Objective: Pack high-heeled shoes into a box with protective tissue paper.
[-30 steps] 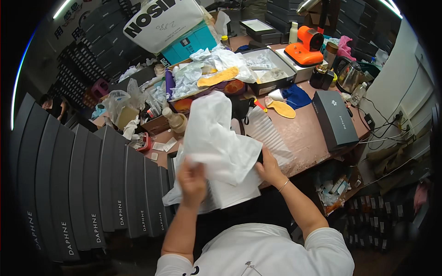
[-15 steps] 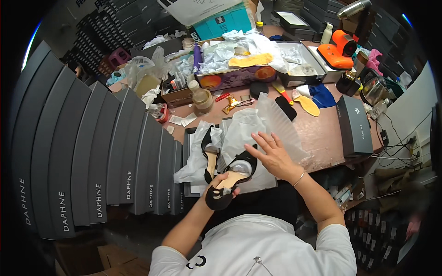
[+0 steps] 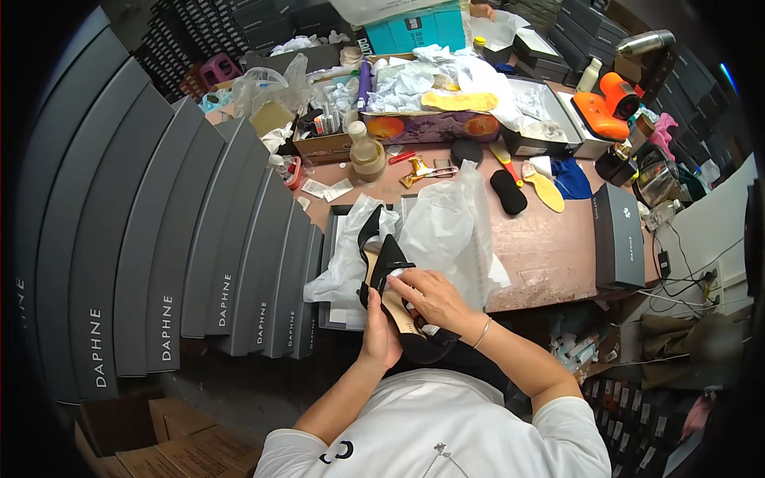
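A black pointed-toe shoe (image 3: pixel 390 256) with a beige insole is held in both hands, toe pointing away from me. My left hand (image 3: pixel 382 334) grips its left side near the middle. The fingers of my right hand (image 3: pixel 434 299) are bent over the shoe's opening behind the toe, covering part of it. A bit of white material (image 3: pixel 430 328) shows below the right hand. Beyond, the matching black shoe (image 3: pixel 368 231) lies on crumpled white tissue paper (image 3: pixel 339 259) in an open shoe box (image 3: pixel 323 315). More white paper (image 3: pixel 437 223) spreads to its right.
Dark grey shoe boxes (image 3: pixel 151 239) stand in a tall row at left; another box (image 3: pixel 618 239) stands at right. Across the table are a bottle of brownish liquid (image 3: pixel 367 159), a black oval pad (image 3: pixel 508 192), a yellow insole (image 3: pixel 545 190) and a paper-filled carton (image 3: pixel 422 131).
My right hand has come down from above the paper onto the held shoe. The shoe has turned toe-away, and my left hand has shifted from its heel area to its side.
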`<state>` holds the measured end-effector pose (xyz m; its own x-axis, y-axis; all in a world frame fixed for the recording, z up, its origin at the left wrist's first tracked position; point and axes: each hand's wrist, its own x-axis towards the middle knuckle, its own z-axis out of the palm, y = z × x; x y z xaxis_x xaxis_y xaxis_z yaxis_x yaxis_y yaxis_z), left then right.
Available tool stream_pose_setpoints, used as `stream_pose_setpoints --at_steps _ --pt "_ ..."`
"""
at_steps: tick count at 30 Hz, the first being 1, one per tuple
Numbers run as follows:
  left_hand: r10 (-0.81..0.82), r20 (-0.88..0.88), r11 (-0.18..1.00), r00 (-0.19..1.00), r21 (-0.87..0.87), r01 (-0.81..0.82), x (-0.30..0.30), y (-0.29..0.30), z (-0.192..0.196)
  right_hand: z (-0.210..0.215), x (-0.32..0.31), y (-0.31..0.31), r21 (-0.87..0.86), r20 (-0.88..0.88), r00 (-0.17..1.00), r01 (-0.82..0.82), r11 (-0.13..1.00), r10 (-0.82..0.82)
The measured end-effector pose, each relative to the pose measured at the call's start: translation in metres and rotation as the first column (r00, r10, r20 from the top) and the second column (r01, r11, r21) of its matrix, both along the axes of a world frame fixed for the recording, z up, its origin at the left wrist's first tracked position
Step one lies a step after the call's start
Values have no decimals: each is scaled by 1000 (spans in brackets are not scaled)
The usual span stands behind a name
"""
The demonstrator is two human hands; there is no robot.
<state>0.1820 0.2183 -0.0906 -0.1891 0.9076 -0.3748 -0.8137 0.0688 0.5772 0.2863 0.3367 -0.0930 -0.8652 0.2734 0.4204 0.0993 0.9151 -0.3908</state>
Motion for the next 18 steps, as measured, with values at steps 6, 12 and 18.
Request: stream_pose_setpoints --at_steps 6,12,18 --pt "9 12 1000 1000 -15 -9 -3 -1 1 10 -6 1 -300 32 995 96 949 -91" --pt "79 -160 996 984 -27 -84 -2 1 9 5 -9 4 -221 -41 997 -69 973 62" --pt "40 -187 999 981 -22 -45 -10 1 22 29 -16 6 -90 -49 992 -121 989 117"
